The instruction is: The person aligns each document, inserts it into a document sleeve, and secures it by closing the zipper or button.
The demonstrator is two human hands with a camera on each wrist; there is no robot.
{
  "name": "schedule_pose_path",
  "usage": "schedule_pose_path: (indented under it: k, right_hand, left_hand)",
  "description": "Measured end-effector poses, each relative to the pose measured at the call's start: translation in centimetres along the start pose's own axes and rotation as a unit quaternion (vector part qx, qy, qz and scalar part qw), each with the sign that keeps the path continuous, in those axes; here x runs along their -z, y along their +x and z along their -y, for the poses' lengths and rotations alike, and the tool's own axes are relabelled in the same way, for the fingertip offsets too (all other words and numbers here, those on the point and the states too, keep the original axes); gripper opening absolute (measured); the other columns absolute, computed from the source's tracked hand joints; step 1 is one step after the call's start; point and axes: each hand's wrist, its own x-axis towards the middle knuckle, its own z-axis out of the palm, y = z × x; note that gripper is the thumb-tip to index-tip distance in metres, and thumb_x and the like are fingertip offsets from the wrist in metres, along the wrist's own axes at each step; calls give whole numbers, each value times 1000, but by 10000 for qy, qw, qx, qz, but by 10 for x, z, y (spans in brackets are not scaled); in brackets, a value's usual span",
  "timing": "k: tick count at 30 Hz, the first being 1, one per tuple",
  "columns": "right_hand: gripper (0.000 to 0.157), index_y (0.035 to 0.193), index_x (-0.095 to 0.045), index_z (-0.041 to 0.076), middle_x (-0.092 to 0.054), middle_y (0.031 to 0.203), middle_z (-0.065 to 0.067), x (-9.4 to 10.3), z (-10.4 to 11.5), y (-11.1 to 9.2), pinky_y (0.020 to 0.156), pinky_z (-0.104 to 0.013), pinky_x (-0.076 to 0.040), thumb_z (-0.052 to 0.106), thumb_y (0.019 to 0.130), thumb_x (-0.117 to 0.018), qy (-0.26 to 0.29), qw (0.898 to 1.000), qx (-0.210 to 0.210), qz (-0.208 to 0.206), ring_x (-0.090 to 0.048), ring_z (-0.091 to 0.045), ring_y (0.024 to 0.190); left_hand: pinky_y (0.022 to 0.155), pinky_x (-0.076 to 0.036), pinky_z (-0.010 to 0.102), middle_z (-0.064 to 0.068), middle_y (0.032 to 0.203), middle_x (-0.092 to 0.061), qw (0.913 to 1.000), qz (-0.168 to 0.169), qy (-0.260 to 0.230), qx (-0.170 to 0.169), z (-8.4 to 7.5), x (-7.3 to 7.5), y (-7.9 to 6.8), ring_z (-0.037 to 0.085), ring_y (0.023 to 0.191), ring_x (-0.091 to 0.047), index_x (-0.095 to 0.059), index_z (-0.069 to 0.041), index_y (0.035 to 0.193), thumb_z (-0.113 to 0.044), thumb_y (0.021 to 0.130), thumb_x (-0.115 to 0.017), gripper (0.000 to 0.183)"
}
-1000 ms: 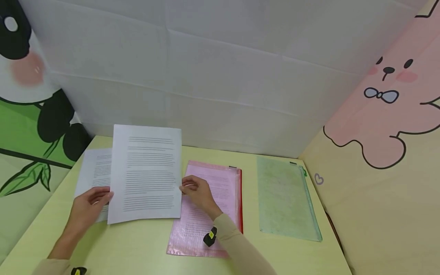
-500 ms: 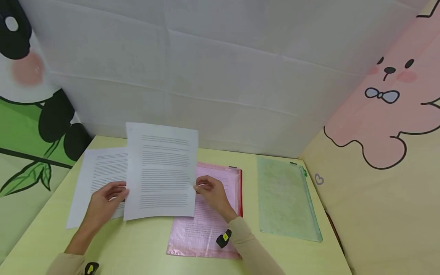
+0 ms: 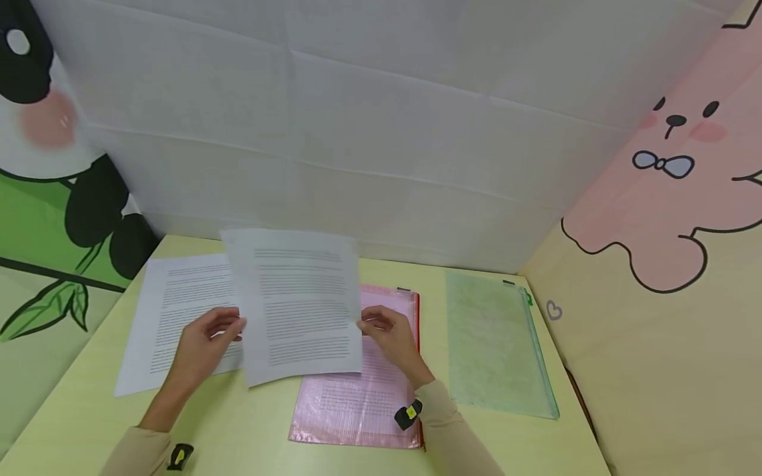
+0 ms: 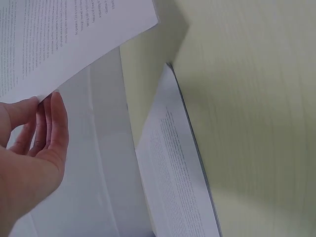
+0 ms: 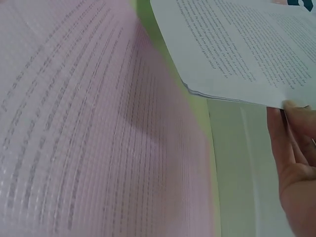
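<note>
Shifting rightward over the last second, the thin sheaf of white, rectangular printed paper had come, as we saw from the head view, to overlap the upper left part of the translucent pink plastic folder, whose right side bore a red edge. The same shift had uncovered more of the second stack of white printed paper, which lay at left on the pale yellow, wood-grained counter. We found the left grip pinching the sheaf's left edge and the right grip pinching the opposite edge; both had travelled with it. Its top edge had also dipped slightly. In the right wrist view we noted the sheaf raised above the counter. We judged it to be mid-transfer, away from the second stack and not yet set down. The translucent green plastic folder had stayed at right, well apart from both grips.
</note>
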Motion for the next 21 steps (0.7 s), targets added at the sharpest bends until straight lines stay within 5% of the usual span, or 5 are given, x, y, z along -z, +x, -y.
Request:
schedule_pose_path:
  k: [8, 16, 21]
  right_hand:
    - [20, 113, -72, 3, -71, 112, -13, 21, 2, -8, 85, -34, -61, 4, 93, -74, -155, 9993, 318, 88, -72, -22, 99]
    - [40, 130, -65, 4, -69, 120, -16, 38, 4, -13, 87, -33, -60, -1, 92, -74, -64, 9987, 446, 228, -72, -27, 103]
    - [32, 123, -66, -1, -69, 118, -21, 45, 2, -16, 87, -33, -60, -2, 92, -73, 21, 9984, 552, 76, -71, -27, 102]
  left_hand:
    - [70, -58, 17, 21, 99, -67, 9986, -16, -329, -418, -14, -11, -2, -2, 85, -66, -69, 9, 109, 5, 94, -70, 15]
    - [70, -58, 18, 23, 97, -67, 9932, 22, -565, -1015, -17, -28, -2, 2, 86, -67, -71, 7, 104, 15, 90, -69, 16]
    - [70, -59, 20, 21, 96, -67, 9913, 52, -759, -1073, -22, -36, -5, 4, 86, -68, -70, 6, 102, 14, 91, -68, 14]
